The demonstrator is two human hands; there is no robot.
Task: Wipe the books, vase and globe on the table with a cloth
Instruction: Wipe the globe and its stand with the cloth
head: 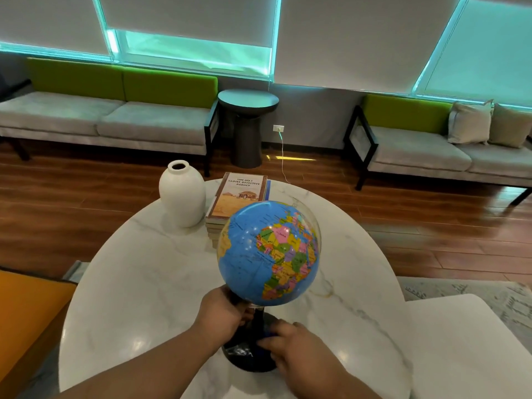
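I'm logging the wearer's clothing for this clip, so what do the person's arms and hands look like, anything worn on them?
Nothing worn shows. The left hand and right hand are ungloved, with no rings or watch visible; the left forearm and right forearm are bare to the frame's bottom edge.

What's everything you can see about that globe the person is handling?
The globe is a glossy ball with blue seas and countries in many colours, Africa facing the camera. A clear, plastic-looking arc curves round its top and right side. It leans on a dark stem above a round black base, which stands near the front of the white marble-look table. The left hand grips the stem under the ball; the right hand rests on the base, with something dark blue under its fingers.
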